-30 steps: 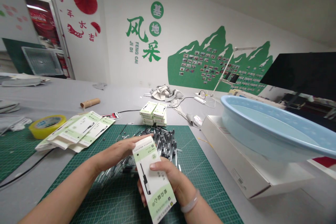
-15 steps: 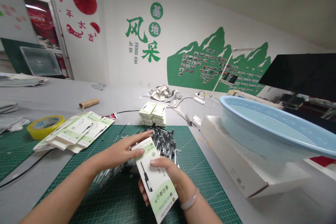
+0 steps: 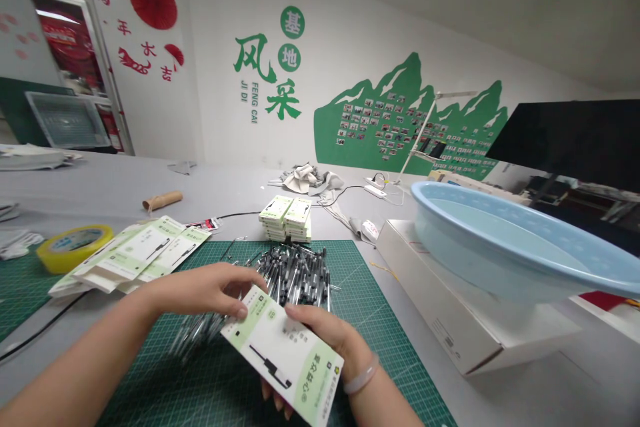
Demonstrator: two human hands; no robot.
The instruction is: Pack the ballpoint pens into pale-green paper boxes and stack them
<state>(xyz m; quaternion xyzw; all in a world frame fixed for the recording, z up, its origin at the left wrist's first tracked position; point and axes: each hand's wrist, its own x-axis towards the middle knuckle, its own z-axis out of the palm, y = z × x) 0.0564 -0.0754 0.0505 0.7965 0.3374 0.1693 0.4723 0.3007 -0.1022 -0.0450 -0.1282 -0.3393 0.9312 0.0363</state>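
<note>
A white and green pen box (image 3: pixel 283 353), printed with a black pen, is held tilted above the green cutting mat (image 3: pixel 380 360). My left hand (image 3: pixel 223 290) pinches its upper left end, thumb on the printed face and fingers behind. My right hand (image 3: pixel 325 340) grips the right edge, thumb on top, fingertips showing underneath. Behind the box lies a heap of black and clear pens (image 3: pixel 295 273), partly hidden by my hands. Two stacks of filled-out pen boxes (image 3: pixel 285 217) stand just past the heap. Flat box sleeves (image 3: pixel 143 250) lie overlapped to the left.
Yellow tape roll (image 3: pixel 75 247) lies at the left, near a brown cardboard tube (image 3: pixel 163 200). On the right, a blue basin (image 3: pixel 470 253) rests on a white carton (image 3: pixel 450 327). Crumpled cloth gloves (image 3: pixel 310 179) and a power strip (image 3: pixel 375 190) sit at the back.
The pen box has turned to lie more slantwise, its upper end moving left and down with my left hand. More of its face shows, looking wider. The view has shifted slightly right.
</note>
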